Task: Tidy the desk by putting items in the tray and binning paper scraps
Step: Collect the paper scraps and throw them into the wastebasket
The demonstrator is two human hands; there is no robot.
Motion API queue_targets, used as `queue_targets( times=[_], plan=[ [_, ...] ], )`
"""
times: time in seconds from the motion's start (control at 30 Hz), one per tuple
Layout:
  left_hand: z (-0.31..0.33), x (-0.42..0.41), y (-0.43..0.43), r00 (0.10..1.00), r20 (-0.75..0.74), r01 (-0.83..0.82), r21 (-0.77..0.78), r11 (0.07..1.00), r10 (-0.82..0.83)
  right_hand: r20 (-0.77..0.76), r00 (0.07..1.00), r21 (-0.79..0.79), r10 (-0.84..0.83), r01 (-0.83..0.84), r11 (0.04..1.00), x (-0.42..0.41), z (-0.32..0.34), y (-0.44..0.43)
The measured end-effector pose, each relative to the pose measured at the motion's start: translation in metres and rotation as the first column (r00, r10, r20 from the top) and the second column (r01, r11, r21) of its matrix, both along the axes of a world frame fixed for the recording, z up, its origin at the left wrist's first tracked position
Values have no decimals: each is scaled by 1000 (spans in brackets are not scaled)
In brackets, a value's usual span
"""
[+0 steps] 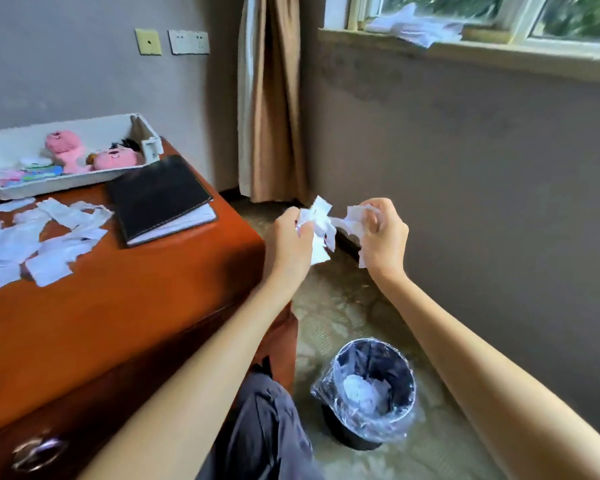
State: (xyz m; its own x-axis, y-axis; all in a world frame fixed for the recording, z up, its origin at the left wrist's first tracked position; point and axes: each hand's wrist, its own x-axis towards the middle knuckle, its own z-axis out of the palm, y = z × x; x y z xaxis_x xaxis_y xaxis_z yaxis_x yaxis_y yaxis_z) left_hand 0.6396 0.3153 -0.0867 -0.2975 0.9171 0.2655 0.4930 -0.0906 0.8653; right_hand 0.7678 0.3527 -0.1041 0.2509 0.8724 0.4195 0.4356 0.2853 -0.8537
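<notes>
While the left hand (288,233) and right hand (383,237) are each clenching a grip on one end of the crumpled paper scraps (321,226) beyond the surface (136,289) corner, the bin (371,389) is standing on the floor below, nearer the right hand.

The desk (136,299) is shiny brown wood. Torn white paper scraps (39,237) lie near its left edge. The notebook (158,197) has a dull black cover. The bin (373,393) wears a crinkly clear plastic bag. The pink toys (68,145) look fuzzy.
</notes>
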Motion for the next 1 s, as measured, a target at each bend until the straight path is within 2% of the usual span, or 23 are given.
queue_targets(
  times=[0.2,0.3,0.4,0.47,0.6,0.8,1.0],
  plan=[
    [-63,98,29,984,-5,174,-195,965,-178,146,978,-136,-149,169,976,98,-78,8],
    [-105,127,43,975,-28,196,-343,919,-219,171,974,-245,-147,186,951,126,-121,6],
    [-145,149,54,955,-100,202,-468,860,-279,192,973,-408,-127,196,892,143,-168,12],
    [-167,156,61,944,-112,208,-532,821,-312,148,982,-517,-120,180,837,149,-196,18],
    [-220,166,79,917,-146,194,-652,733,-372,117,984,-655,-136,179,734,157,-248,30],
    [-297,171,99,890,-155,153,-783,603,-428,206,977,-784,-47,193,590,156,-318,45],
    [-365,162,112,915,-115,87,-880,468,-387,305,945,-828,118,202,522,152,-379,57]
  ],
)
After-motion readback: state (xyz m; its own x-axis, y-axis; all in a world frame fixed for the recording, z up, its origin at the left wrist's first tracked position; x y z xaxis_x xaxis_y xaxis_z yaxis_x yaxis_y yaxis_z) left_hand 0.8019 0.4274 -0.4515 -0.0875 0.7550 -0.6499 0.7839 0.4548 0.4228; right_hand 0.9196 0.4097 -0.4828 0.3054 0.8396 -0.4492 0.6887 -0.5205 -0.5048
